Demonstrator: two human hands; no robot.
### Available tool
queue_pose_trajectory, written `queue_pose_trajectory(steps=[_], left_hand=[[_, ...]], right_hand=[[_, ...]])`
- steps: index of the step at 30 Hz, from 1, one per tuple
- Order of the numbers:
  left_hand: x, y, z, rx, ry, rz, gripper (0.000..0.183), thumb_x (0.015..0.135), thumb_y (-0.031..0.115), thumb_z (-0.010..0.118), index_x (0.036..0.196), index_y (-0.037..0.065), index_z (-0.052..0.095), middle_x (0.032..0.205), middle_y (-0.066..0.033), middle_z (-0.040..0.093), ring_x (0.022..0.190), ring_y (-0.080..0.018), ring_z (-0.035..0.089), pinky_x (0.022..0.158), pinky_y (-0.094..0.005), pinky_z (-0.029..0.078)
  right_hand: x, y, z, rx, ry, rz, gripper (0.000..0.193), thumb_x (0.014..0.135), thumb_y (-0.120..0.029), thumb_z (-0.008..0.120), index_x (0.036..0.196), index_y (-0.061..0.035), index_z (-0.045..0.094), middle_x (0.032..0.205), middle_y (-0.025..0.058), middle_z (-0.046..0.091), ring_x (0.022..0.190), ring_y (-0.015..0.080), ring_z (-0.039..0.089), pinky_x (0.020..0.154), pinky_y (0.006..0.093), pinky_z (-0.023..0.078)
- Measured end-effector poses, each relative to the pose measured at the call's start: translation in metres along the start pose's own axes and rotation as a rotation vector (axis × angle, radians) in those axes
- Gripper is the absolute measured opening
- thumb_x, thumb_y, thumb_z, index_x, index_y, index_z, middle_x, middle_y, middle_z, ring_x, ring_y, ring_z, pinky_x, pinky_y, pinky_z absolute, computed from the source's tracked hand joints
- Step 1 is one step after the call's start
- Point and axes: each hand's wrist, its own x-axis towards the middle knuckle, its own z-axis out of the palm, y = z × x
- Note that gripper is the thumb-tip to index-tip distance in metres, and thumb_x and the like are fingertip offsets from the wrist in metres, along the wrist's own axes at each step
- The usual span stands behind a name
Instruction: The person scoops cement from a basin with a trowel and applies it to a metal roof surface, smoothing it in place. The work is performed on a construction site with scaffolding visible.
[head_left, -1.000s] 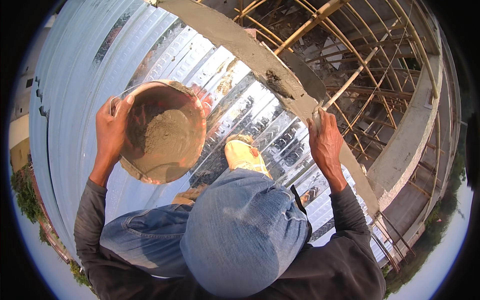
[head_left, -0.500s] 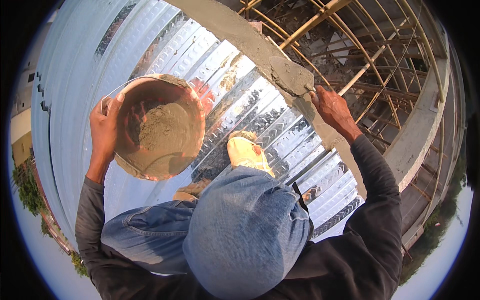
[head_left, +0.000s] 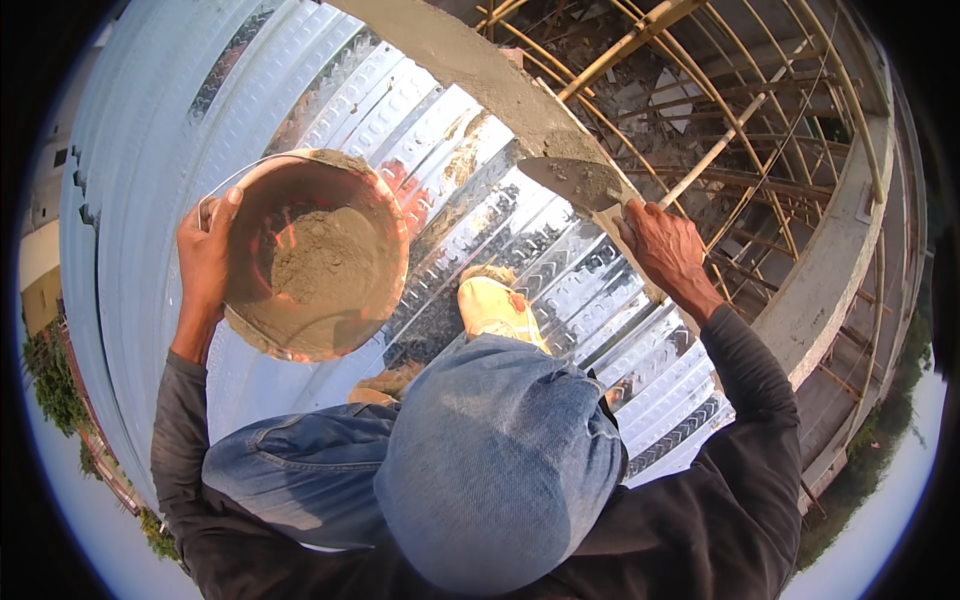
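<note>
The left hand grips the rim of an orange pan, fingers curled over its edge, holding it tilted above the shiny corrugated metal sheet. A heap of grey mortar sits in the pan's hollow. Below it a yellow shoe rests on the sheet, between the person's jeans-clad knees. Further right, the right hand is closed around the handle of a trowel, whose mortar-laden blade lies against the concrete beam. To do this well, I judge the blade should press flat and slide evenly along the beam, with the pan kept close under it to catch whatever drops.
</note>
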Motion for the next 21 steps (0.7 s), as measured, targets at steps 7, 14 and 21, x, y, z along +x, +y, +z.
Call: queue_pose_trajectory(steps=[7,14,21], left_hand=[[-0.004,-0.016,-0.004,0.039,0.035,0.036,0.048,0.102,0.052,0.078,0.090,0.008,0.064,0.082,0.0050,0.056,0.073,-0.0055,0.049,0.067,-0.0252,0.042],[0.001,-0.024,-0.010,-0.019,0.063,-0.075,0.046,0.103,0.051,0.077,0.090,0.009,0.064,0.082,0.0049,0.058,0.074,-0.0056,0.049,0.067,-0.0256,0.042],[0.000,-0.016,-0.007,0.035,0.078,-0.051,0.046,0.103,0.051,0.078,0.089,0.010,0.063,0.081,0.0056,0.056,0.072,-0.0050,0.047,0.065,-0.0248,0.040]], right_hand=[[0.008,0.017,-0.002,0.044,-0.114,0.068,0.039,0.112,-0.046,0.057,0.117,-0.0083,0.065,0.099,0.0162,0.076,0.080,0.0390,0.077,0.069,0.0515,0.060],[0.005,0.063,0.014,-0.070,-0.077,-0.052,0.035,0.110,-0.045,0.061,0.111,-0.0100,0.065,0.094,0.0129,0.072,0.079,0.0363,0.075,0.068,0.0506,0.061],[0.008,0.074,0.017,0.007,-0.102,-0.226,0.040,0.110,-0.046,0.061,0.111,-0.0061,0.063,0.096,0.0172,0.071,0.083,0.0388,0.074,0.071,0.0511,0.058]])
